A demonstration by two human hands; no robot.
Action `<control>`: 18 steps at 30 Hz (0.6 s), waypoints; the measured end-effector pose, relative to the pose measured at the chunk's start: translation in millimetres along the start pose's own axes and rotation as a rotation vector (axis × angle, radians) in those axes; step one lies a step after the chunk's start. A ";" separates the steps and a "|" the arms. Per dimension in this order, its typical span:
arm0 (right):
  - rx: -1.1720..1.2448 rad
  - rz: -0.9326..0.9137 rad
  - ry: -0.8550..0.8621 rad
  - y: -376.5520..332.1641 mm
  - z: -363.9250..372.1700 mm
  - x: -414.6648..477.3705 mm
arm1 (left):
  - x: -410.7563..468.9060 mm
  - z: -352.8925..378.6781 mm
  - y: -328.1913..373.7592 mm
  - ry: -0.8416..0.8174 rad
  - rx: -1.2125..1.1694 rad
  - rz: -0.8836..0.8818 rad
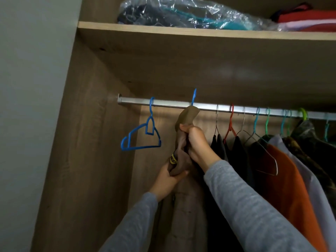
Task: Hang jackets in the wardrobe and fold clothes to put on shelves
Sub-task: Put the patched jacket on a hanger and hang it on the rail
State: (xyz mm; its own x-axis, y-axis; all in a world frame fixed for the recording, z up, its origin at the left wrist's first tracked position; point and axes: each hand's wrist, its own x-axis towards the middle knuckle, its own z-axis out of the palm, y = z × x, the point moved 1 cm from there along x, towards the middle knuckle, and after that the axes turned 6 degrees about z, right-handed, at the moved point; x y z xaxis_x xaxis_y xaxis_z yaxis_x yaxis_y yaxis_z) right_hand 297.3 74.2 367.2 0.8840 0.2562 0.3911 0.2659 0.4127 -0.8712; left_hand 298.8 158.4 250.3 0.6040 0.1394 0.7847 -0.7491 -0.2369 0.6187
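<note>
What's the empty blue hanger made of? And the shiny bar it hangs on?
The empty blue hanger looks like plastic: one solid bright colour, thick moulded shape. The long silver bar looks like metal, probably brushed: grey, squared edges, a soft shine along it.

Home wardrobe (91, 142): hanging rail (171, 104), plastic hangers (143, 147), stacked shelf (181, 30).

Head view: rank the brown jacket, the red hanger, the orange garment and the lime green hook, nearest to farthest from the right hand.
1. brown jacket: gripped by the right hand, below the rail.
2. red hanger: on the rail, just right of the hand.
3. orange garment: hanging further right, lower down.
4. lime green hook: on the rail, far right.
</note>
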 end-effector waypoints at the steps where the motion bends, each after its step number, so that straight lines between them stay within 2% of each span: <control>1: -0.016 -0.002 0.005 0.9 -0.6 0.0 | 1.7 1.1 -4.1 -0.011 -0.013 0.002; 4: -0.059 -0.018 0.008 1.9 -6.7 -3.7 | 4.3 6.4 -14.0 -0.043 -0.067 -0.003; 8: -0.122 0.122 0.056 5.6 -27.1 -7.5 | -2.8 19.2 -29.2 -0.116 -0.111 -0.049; 11: -0.233 0.089 0.087 4.4 -35.1 -9.1 | -7.3 26.6 -34.0 -0.146 -0.121 -0.063; 14: -0.447 0.015 0.114 -0.8 -38.0 -10.8 | -15.6 25.9 -33.4 -0.136 -0.102 -0.102; 18: -0.920 -0.043 0.177 -11.2 -34.9 -8.6 | -28.5 17.4 -28.7 -0.096 -0.120 -0.213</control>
State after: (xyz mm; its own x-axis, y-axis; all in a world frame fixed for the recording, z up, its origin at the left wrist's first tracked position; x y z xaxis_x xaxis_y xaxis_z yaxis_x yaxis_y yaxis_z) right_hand 300.2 36.8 363.3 0.8917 0.0892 0.4438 0.4329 -0.4545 -0.7785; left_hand 307.8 144.5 209.5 0.7702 0.0812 0.6326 -0.6258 -0.0953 0.7742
